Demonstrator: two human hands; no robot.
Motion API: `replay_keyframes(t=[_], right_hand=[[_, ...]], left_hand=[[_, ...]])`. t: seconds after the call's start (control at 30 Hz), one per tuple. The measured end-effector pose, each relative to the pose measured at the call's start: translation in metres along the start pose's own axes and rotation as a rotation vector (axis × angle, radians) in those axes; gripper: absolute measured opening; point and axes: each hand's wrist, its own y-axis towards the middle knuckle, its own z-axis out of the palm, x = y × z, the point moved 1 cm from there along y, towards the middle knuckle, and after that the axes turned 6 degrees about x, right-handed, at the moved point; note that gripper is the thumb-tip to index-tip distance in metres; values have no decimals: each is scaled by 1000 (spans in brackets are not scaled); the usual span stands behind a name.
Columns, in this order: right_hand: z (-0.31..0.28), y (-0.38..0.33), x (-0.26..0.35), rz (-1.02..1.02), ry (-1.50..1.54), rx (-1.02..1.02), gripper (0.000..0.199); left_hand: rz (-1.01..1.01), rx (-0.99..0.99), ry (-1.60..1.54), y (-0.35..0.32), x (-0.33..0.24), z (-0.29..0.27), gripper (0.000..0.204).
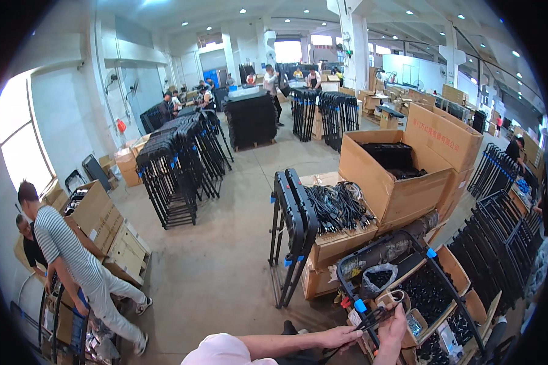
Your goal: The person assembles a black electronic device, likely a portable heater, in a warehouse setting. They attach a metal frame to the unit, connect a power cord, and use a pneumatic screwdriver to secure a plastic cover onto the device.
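At the lower right, my left hand (pixel 342 336) pinches a dark cable (pixel 376 317). My right hand (pixel 394 328) is closed on the same bunched cable, just to the right. Both hands are over the near corner of a black tubular frame (pixel 385 244), which bears a blue clip (pixel 360 306) close to the cable and another blue clip (pixel 431 253) farther along. Inside the frame's outline, a cardboard box (pixel 458 267) holds many small black parts (pixel 429 291). Beside it lies a clear plastic bag (pixel 379 278) of dark parts.
Bundled black cables (pixel 340 207) lie on cartons ahead. Two folded black frames (pixel 294 231) stand left of them, and a large open carton (pixel 380 176) behind. Rows of frames (pixel 182 158) stand farther left. A person in a striped shirt (pixel 70 243) bends at the left.
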Motion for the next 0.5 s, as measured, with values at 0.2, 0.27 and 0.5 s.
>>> replay_keyframes(t=[0.2, 0.27, 0.5], right_hand=[[-24, 61, 36, -23, 202, -19, 33], [-31, 79, 66, -76, 188, -89, 33], [-2, 88, 114, -271, 67, -192, 26]], left_hand=[[-136, 38, -119, 7, -18, 10, 42], [-96, 73, -130, 11, -5, 2, 39], [-143, 9, 347, 0, -71, -11, 34]])
